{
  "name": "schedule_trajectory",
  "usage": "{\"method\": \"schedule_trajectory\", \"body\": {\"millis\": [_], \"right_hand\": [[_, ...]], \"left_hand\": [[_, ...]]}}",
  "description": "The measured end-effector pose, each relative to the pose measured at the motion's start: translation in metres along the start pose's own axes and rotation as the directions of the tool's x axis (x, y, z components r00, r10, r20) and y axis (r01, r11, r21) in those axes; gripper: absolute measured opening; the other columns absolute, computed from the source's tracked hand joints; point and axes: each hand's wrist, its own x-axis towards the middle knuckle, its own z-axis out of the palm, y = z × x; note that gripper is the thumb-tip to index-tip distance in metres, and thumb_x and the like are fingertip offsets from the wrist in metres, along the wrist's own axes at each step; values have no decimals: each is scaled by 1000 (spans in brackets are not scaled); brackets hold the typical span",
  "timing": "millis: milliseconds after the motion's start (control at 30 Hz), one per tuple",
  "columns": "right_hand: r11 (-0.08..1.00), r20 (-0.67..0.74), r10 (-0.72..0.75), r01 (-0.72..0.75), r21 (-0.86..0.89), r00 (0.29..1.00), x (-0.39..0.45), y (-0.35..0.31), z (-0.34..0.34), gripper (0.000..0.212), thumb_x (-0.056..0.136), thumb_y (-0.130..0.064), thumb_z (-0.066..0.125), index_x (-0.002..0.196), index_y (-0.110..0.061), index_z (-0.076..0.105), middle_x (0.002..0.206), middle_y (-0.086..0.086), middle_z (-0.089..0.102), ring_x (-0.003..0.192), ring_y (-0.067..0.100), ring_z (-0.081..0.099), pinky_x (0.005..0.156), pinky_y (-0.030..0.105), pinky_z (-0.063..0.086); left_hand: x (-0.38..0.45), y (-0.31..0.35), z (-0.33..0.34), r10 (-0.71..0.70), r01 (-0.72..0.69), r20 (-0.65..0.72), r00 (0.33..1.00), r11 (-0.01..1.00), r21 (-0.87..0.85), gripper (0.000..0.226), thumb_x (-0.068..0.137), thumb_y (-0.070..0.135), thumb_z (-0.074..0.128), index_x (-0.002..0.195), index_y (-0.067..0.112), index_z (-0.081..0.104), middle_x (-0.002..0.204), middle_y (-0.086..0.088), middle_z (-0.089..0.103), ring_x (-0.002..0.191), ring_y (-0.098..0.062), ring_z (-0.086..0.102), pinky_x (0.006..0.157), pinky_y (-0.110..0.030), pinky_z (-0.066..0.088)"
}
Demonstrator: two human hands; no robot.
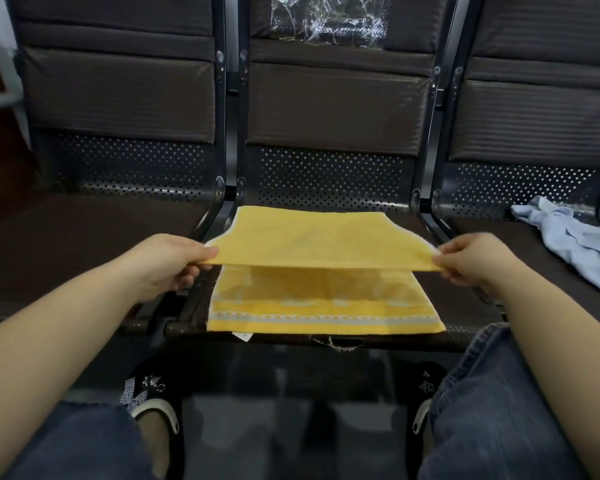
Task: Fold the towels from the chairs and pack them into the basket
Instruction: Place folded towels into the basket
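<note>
A row of dark padded chairs (326, 109) fills the frame, with the yellow towel (312, 244) on the centre seat. Your left hand (163, 265) and right hand (471, 261) each pinch a corner of its raised upper layer. Bring both corners down level onto the near striped hem so the edges match.

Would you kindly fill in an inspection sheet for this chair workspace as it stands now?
Surface: middle chair seat, dark padded, carries the towel being folded.
Job's things: yellow towel half folded, upper layer lifted above the lower layer, whose patterned border lies at the seat's front edge; basket not in view.
Clutter: light blue cloth crumpled on the right seat; clear plastic bag against the middle backrest.
Grippers: left hand pinches the upper layer's left corner; right hand pinches its right corner.
Cables: nothing seen.
Surroundings: row of joined dark chairs with perforated metal backs; the person's jeans and shoes below.
</note>
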Motion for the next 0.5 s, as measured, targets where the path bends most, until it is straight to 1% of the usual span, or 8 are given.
{"method": "schedule_trajectory", "body": {"millis": [67,133,200,267,300,333,400,500], "right_hand": [[974,179,153,-119,-191,972,-3,11,-1,5,87,-7,67,89,-3,64,64,10,62,57,15,55,48,23,47],[922,269,296,-201,-330,917,1,22,0,14,86,-12,70,94,-2,67,65,10,63,58,16,56,51,24,47],[897,288,330,-204,-392,899,8,30,2,24,85,-18,71,99,1,68,74,10,65,68,19,59,62,28,49],[885,273,319,-182,-429,907,12,34,5,26,84,-21,72,98,0,68,85,9,68,81,20,63,75,33,53],[888,266,318,-188,-419,910,13,36,8,23,84,-21,72,96,-1,67,87,9,68,83,20,64,77,34,54],[901,273,326,-211,-378,905,13,36,10,20,85,-19,70,95,-2,66,87,9,67,82,19,63,75,34,54],[924,330,359,-285,-253,873,13,37,13,12,89,-15,66,91,-4,62,84,8,65,75,16,59,62,27,49],[919,380,394,-358,-165,837,14,40,12,12,87,-16,68,83,-10,58,73,3,56,60,10,47,48,19,37]], "left_hand": [[-4,-9,0,-59,51,64,996,991,124,12,87,15,67,85,4,69,62,-2,60,47,-6,45,40,-15,41],[-6,-21,3,-167,131,134,977,960,247,14,87,13,67,81,1,68,59,-4,61,45,-6,47,40,-16,42],[-8,-31,10,-232,165,156,960,920,355,15,89,12,64,80,0,66,65,-8,62,50,-9,53,43,-18,46],[-8,-37,16,-198,141,88,976,888,438,15,90,12,64,78,3,65,73,-10,65,63,-14,60,52,-21,50],[-7,-39,18,-171,134,48,984,890,435,14,89,12,64,79,3,65,79,-11,66,70,-17,63,57,-23,52],[-6,-40,20,-164,146,12,986,910,389,11,89,12,64,84,2,66,86,-13,68,77,-20,65,60,-25,52],[-7,-40,23,-212,209,-7,977,958,194,12,90,12,63,96,1,65,94,-14,68,84,-22,67,60,-27,54],[-13,-34,23,-296,301,63,953,950,-81,10,92,11,60,95,2,61,86,-13,65,74,-21,63,48,-23,56]]}}
